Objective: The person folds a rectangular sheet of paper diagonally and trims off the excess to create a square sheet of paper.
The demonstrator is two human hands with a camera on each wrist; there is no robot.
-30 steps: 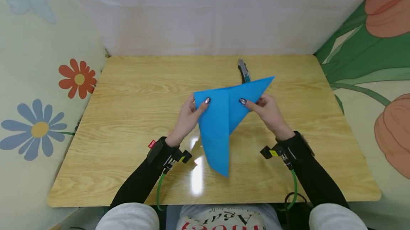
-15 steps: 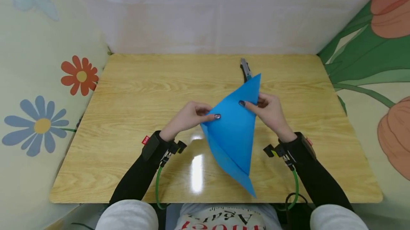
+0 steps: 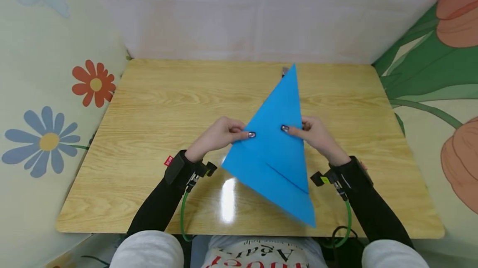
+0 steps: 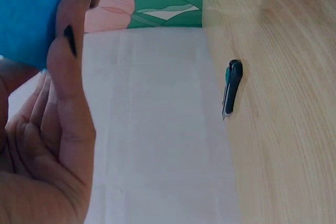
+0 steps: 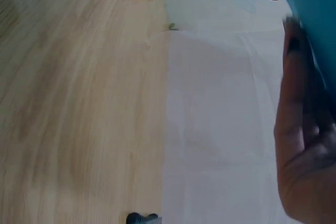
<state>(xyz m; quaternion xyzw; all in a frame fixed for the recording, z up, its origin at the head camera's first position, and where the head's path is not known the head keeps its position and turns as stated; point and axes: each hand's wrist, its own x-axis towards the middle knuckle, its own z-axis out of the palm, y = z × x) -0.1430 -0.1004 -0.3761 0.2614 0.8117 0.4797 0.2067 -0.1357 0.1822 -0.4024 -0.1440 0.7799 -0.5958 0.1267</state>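
A folded sheet of blue paper (image 3: 276, 147) is held up above the table in the head view, one sharp point towards the back and a slanted fold edge across its lower part. My left hand (image 3: 220, 136) pinches its left edge, thumb on the near face and fingers behind. On the right edge my right hand (image 3: 317, 135) grips it the same way. The left wrist view shows the paper (image 4: 37, 14) between the thumb and fingers of the left hand (image 4: 52, 124). Behind the paper's tip, a utility knife (image 3: 285, 71) is mostly hidden.
The wooden table (image 3: 157, 93) carries the utility knife (image 4: 231, 88), seen whole in the left wrist view. A white cloth (image 3: 209, 15) hangs at the back. Walls printed with flowers (image 3: 48, 141) stand at both sides. Green cables (image 3: 183, 218) run from the wrist cameras.
The paper has been turned, so its point swings from the right to the back and its lower flap spreads open. My left hand has shifted its hold lower along the edge. The knife is now mostly covered.
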